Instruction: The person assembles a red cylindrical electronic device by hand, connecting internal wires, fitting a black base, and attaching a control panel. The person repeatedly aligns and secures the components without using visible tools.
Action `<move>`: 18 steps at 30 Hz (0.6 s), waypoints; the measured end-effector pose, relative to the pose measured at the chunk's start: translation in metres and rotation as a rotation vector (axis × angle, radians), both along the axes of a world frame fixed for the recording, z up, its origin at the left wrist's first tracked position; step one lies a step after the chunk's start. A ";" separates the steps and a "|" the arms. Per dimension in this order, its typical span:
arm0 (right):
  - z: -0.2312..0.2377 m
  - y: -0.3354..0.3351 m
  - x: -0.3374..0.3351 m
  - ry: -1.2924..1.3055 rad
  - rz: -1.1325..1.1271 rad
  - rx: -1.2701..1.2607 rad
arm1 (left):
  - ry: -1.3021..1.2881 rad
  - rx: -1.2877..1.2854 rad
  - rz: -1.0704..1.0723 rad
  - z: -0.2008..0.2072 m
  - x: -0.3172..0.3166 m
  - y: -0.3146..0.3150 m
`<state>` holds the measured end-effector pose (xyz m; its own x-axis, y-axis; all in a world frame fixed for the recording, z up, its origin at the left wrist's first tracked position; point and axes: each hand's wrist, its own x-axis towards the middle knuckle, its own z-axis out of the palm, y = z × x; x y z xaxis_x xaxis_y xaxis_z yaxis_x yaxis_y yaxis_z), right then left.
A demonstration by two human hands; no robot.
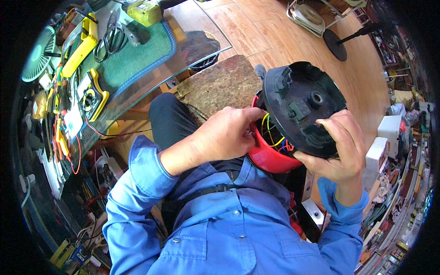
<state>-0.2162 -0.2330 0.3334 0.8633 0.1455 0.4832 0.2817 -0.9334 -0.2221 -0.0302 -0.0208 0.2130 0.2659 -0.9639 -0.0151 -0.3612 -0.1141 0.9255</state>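
Head view shows my right hand [343, 149] grasping the black round cover [297, 97] at its near right rim, tilted over the red housing [274, 161] above my lap. Coloured wires [287, 146] show between these 2 parts. My left hand [229, 135] curls against the housing's left side, fingertips partly hidden; I cannot tell whether they pinch anything. Left, a yellow-edged meter [93, 95] sits beside the green mat [145, 57].

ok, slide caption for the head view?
Right fingers hold a round black part tilted over a red housing, coloured wires showing between; left fingers at the housing's rim.
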 end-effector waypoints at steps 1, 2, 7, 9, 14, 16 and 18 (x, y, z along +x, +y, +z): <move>0.000 -0.001 -0.003 0.006 -0.006 0.008 | -0.086 0.029 0.038 0.006 -0.005 -0.002; 0.000 -0.001 -0.005 0.011 -0.011 0.017 | -0.115 0.041 0.030 0.006 -0.007 -0.001; 0.006 0.004 -0.014 0.063 -0.017 -0.027 | -0.134 0.082 -0.055 0.012 -0.008 0.000; 0.004 0.004 -0.018 0.051 -0.013 -0.013 | -0.061 0.068 -0.086 0.015 -0.006 0.002; 0.002 0.007 -0.021 0.040 -0.025 -0.028 | 0.084 -0.033 -0.067 0.006 -0.009 0.002; -0.002 0.009 -0.022 0.035 -0.029 -0.035 | 0.123 -0.022 -0.047 0.005 -0.012 0.003; -0.002 0.009 -0.024 0.033 -0.044 -0.051 | 0.094 0.010 -0.034 0.004 -0.016 0.005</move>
<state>-0.2400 -0.2236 0.3309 0.8849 0.1305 0.4472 0.2331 -0.9551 -0.1826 -0.0467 -0.0156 0.2168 0.2298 -0.9721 -0.0480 -0.2768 -0.1125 0.9543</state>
